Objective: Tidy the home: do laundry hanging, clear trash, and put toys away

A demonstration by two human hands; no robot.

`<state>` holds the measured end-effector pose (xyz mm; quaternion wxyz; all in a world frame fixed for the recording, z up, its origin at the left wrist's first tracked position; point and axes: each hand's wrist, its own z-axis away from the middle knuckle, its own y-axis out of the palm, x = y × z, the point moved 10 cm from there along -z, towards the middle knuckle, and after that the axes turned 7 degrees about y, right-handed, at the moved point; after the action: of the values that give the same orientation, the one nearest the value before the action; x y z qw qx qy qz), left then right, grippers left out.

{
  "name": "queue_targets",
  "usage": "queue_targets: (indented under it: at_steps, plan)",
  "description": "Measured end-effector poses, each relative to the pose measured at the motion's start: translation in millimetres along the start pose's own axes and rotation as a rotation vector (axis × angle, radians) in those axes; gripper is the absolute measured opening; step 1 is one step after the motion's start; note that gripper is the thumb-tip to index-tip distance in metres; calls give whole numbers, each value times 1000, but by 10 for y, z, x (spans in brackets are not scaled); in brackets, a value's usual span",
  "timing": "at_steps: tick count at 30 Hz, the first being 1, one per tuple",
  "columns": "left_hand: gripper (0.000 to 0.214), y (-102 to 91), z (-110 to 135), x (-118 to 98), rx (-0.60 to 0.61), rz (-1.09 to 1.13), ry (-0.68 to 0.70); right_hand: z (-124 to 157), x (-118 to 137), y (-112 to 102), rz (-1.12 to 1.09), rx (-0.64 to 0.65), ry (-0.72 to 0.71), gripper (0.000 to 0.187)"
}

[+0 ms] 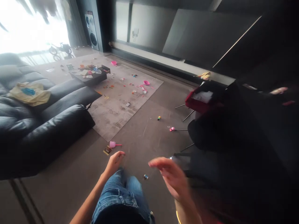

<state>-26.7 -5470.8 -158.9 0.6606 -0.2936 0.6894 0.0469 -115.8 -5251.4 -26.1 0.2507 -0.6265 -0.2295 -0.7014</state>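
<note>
My left hand (pixel 116 161) hangs in front of my jeans (pixel 116 194), loosely bent, and I see nothing held in it. Closest to it on the floor are a pink toy with a thin handle (pixel 112 144) and a small brown and yellow packet (pixel 107 150). My right hand (pixel 171 177) is raised on the other side, a little blurred, with its fingers stretched out and nothing in them. A small blue and white toy (pixel 146 176) lies on the floor between the hands.
A dark leather sofa (pixel 67 127) bearing a yellow cloth (pixel 32 95) stands at left. Toys litter the rug (pixel 112 119) around a cluttered low table (pixel 90 80). Dark chairs (pixel 203 133) stand at right, with a pink toy (pixel 172 128) and a green-yellow toy (pixel 159 118) nearby.
</note>
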Motion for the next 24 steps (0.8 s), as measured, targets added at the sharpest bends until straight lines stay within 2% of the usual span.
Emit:
queue_targets:
  at_steps: [2, 5, 7, 9, 11, 13, 16, 19, 22, 24]
  plan:
    - [34, 254, -633, -168, 86, -22, 69, -439, -380, -306, -7, -90, 169, 43]
    - [30, 710, -1417, -364, 241, -29, 146, -820, -1197, -737, -67, -202, 468, 60]
    - [28, 1072, -1854, -419, 347, -20, 169, -1053, -1614, -1036, -111, -246, 572, 67]
    - [26, 1454, -2264, -432, 424, -9, 183, -1421, -1804, -1373, -113, -275, 586, 67]
    - [25, 1816, -2678, -432, 459, -4, 193, -1963, -1797, -1677, -78, -247, 569, 65]
    - [24, 2121, -3108, -433, 455, 0, 199, -2631, -1650, -1927, -43, -195, 535, 66]
    - [32, 2398, -3766, -438, 412, -14, 224, -3694, -1307, -2162, 11, -92, 453, 63]
    - [47, 2424, -4398, -331, 356, -110, 227, -4635, -989, -2208, 105, 65, 360, 51]
    - [53, 2244, -4955, -72, 267, -199, 167, -5408, -782, -2181, 226, 187, 259, 37]
    - [54, 2105, -5277, 149, 211, -231, 105, -5857, -745, -2139, 257, 260, 221, 32]
